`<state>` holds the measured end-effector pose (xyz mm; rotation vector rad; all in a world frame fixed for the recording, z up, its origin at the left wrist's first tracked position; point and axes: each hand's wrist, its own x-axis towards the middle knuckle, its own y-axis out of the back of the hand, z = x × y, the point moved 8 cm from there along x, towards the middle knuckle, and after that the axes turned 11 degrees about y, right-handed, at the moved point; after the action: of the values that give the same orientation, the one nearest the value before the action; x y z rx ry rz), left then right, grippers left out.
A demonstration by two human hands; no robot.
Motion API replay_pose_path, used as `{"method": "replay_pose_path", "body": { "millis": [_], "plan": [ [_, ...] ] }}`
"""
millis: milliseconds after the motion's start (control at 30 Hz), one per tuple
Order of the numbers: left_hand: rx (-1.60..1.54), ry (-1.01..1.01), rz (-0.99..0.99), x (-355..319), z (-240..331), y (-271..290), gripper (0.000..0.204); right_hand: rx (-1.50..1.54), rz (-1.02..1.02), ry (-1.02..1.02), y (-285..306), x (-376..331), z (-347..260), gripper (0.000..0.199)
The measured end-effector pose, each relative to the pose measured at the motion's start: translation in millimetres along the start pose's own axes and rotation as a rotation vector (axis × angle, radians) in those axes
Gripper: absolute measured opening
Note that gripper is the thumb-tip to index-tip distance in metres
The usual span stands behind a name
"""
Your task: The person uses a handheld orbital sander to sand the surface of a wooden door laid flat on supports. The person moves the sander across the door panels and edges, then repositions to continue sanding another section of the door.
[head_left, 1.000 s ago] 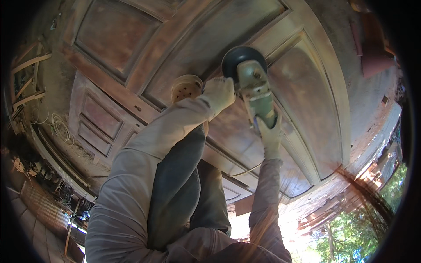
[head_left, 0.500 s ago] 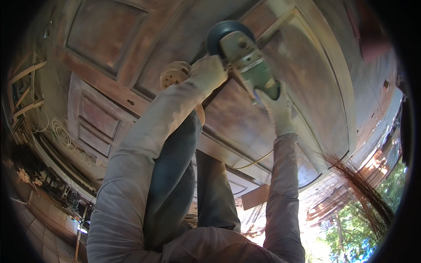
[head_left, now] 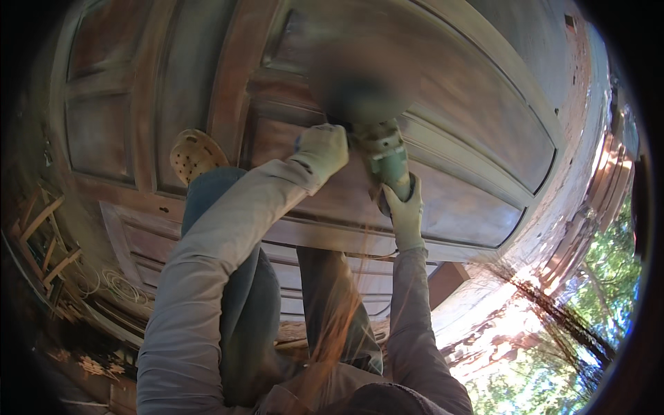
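Note:
A green angle grinder rests over a panelled wooden door, its disc smeared by motion. My gloved right hand wraps round the rear of the grinder's body. On the other side, my gloved left hand is closed beside the grinder's head, at its side handle, which the fingers mostly hide. The door's wood shows patches of reddish brown and dull grey. Whether the disc touches the surface is hidden by the blur.
My foot in a tan perforated clog stands on the door, left of my hands. A second panelled door lies nearer me. Wooden frame pieces and coiled cable are at left. Thin brown twigs stick out at right.
The grinder, held in both hands, has come lower and slightly left in view. Its disc was sharp before and is blurred now. The clogged foot appears farther left, and the view has shifted.

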<state>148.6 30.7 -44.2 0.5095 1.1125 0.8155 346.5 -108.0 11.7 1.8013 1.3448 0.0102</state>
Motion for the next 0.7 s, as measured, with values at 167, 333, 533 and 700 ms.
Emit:
{"method": "replay_pose_path", "body": {
  "millis": [167, 333, 533, 700],
  "plan": [
    [-0.021, -0.232, -0.107, 4.2, 116.7, -51.5, 0.016, 0.112, 0.198, -0.106, 65.2, -22.5, 80.9, 0.063],
    [0.033, -0.331, -0.115, 3.7, 227.7, -100.8, 0.018, 0.233, 0.34, -0.147, 123.3, -35.6, 178.4, 0.058],
    [0.061, -0.324, -0.129, 11.5, 289.9, -123.8, 0.018, 0.451, 0.401, -0.321, 147.4, -43.4, 185.1, 0.056],
    [0.102, -0.239, -0.045, 16.4, 191.3, -71.0, 0.016, 0.344, 0.272, -0.236, 100.5, -20.9, 106.1, 0.063]
  ]
}}
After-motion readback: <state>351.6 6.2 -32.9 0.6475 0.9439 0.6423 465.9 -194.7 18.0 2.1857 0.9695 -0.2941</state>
